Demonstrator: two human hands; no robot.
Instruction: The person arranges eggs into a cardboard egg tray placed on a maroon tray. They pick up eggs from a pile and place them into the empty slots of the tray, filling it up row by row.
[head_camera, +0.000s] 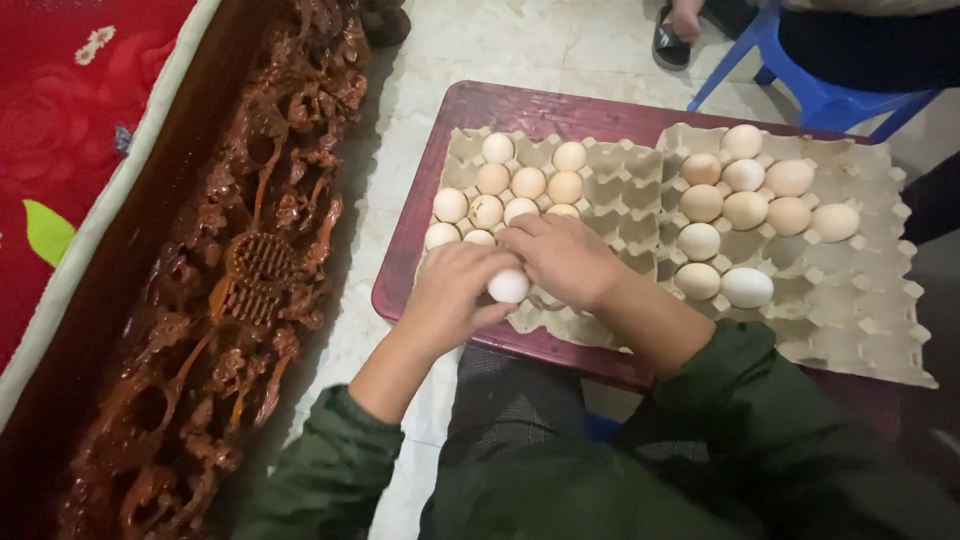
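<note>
at the near edge of the left egg tray (600, 170), the left hand (445, 300) grips a white egg (509, 286), smooth, oval and paler than the tan eggs (528, 183) filling the cups behind it. right hand (565, 258) lies beside it, fingers curled onto the tray; whether it grasps anything cannot be told. both cardboard trays rest on a maroon tabletop (470, 105).

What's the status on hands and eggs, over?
Left hand shut on white egg over left grey pulp egg tray. Right hand resting on same tray, grip unclear. Tan eggs fill cups just beyond; nothing blocking.
</note>
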